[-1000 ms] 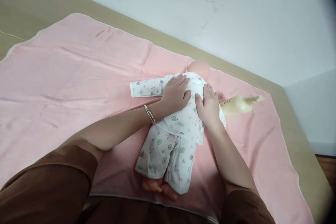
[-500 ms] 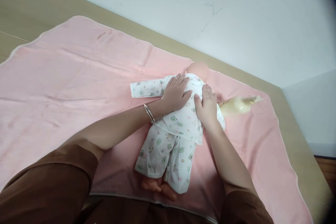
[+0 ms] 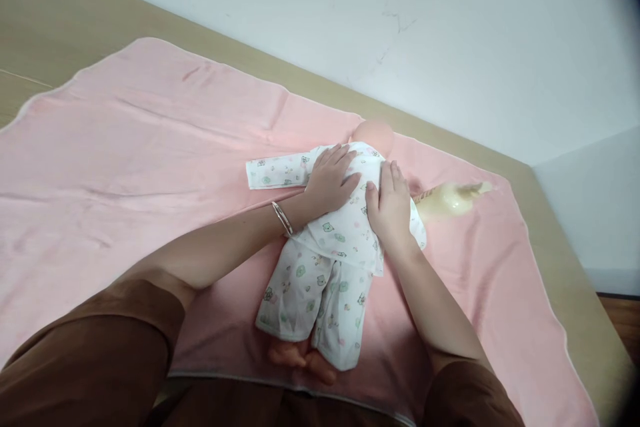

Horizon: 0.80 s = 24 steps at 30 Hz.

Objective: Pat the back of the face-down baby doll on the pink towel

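- My left hand [image 3: 330, 180] lies flat on the upper body of the baby doll [image 3: 343, 240]. The fingers are spread over the shoulder where the sleeve [image 3: 275, 172] begins, so the grip is apart and clamps nothing.
- My right hand [image 3: 393, 207] lies flat on the other side of the torso, fingers together and pointing at the head [image 3: 373, 135]. It presses the cloth rather than pinching it.
- The doll lies lengthwise on the pink blanket [image 3: 125, 147], head toward the wall [image 3: 500, 47] and bare feet [image 3: 300, 357] toward me.
- As I judge it, the dressing is mostly done. The printed top [image 3: 350, 230] covers the torso and the matching trousers [image 3: 310, 293] are on both legs.
- The outstretched sleeve looks flat, and I cannot tell whether an arm fills it.
- A pale cream object [image 3: 447, 199] lies just beside the doll on the right, too blurred to identify.
- The blanket's near hem runs right under the feet, so there is little room on my side.
- To the left the blanket offers wide open room. To the right, its corner and the edge of the bench [image 3: 575, 293] are near.
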Each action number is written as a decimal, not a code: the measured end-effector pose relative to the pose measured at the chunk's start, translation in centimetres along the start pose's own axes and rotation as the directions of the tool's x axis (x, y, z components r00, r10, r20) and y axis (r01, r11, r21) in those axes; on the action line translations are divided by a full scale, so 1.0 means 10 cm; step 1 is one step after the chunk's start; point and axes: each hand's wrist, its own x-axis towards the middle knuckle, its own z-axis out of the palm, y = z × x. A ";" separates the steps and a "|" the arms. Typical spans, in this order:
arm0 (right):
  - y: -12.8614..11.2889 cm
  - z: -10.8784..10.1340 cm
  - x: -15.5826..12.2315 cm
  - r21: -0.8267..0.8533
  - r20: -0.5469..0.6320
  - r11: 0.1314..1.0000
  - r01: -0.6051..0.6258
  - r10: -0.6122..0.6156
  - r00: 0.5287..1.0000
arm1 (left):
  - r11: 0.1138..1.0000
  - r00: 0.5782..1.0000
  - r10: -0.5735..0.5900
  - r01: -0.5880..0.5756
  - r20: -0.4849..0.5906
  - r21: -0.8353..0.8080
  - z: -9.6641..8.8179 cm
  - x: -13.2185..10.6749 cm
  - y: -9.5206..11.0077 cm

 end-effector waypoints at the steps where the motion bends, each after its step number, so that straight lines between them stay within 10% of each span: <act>1: -0.03 -0.02 -0.02 -0.004 -0.018 1.000 0.021 -0.022 1.000 | 1.000 1.000 0.004 -0.004 -0.006 -0.009 0.00 0.00 -0.01; 24: -0.12 0.11 -0.15 0.019 -0.083 0.967 0.254 -0.251 0.964 | 0.989 0.985 0.067 -0.087 -0.160 -0.117 0.00 -0.07 -0.04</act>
